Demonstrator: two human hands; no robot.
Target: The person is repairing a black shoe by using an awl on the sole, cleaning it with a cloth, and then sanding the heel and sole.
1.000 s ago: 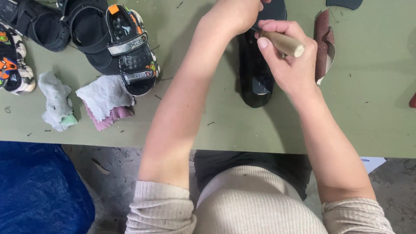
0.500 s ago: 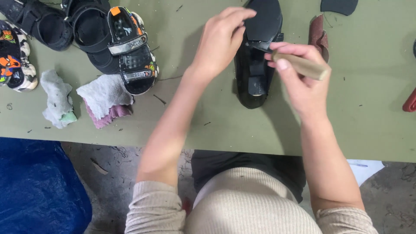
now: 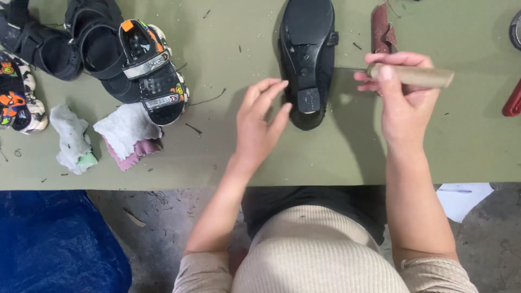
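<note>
A black shoe (image 3: 307, 57) lies sole up on the green table (image 3: 228, 157), heel toward me. My left hand (image 3: 260, 122) is flat and open just left of the heel, fingertips close to the shoe but not gripping it. My right hand (image 3: 399, 92) is shut on a wooden-handled tool (image 3: 412, 76) whose thin metal tip points left at the shoe's side. The hand hovers right of the shoe.
Black and patterned sandals (image 3: 146, 70) lie at the back left, with more sandals (image 3: 16, 100) at the far left. White and pink cloths (image 3: 127, 135) and a crumpled rag (image 3: 70, 141) sit near the front edge. A brown sole piece (image 3: 382, 27) lies behind my right hand; a red object (image 3: 513, 100) is at the right edge. A blue bag (image 3: 54, 244) sits on the floor.
My left hand has let go of the shoe and drawn back toward me, opening flat. The right hand with the tool has shifted right, off the shoe.
</note>
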